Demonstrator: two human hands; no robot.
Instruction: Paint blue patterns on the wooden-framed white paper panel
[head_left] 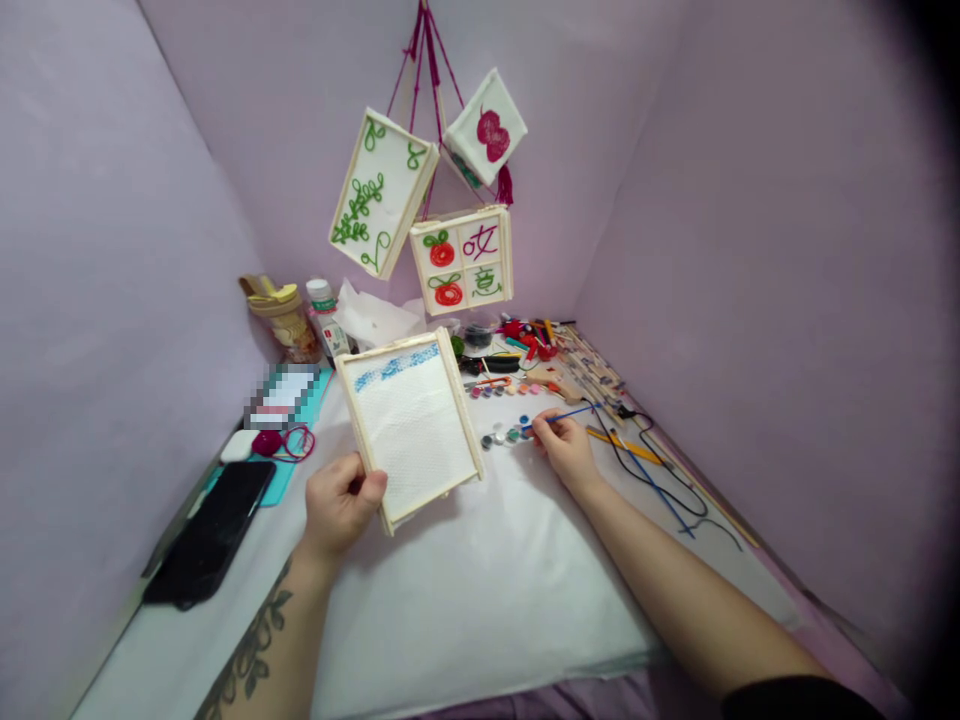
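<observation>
My left hand (341, 500) grips the lower left edge of a wood-edged white panel (420, 430), thumb on its front. Blue dabs of paint run along the panel's top; the rest of its face is white. Further right, my right hand (562, 448) pinches a thin blue paintbrush (574, 413), its tip end low over the small paint pots (514, 435). The pots stand in a short row on the white table, with blue, green and grey colours among them. A second row of pots (504, 391) in reds and pinks lies behind.
Decorated panels (384, 195) hang on cords ahead. Black phone (214, 535), purple yarn (268, 443), jar (289, 325) and bottle (328, 315) are left. Pliers (491, 365), an orange cutter (626, 445), a black cable (652, 480) and sticks (592, 360) lie at the back and right.
</observation>
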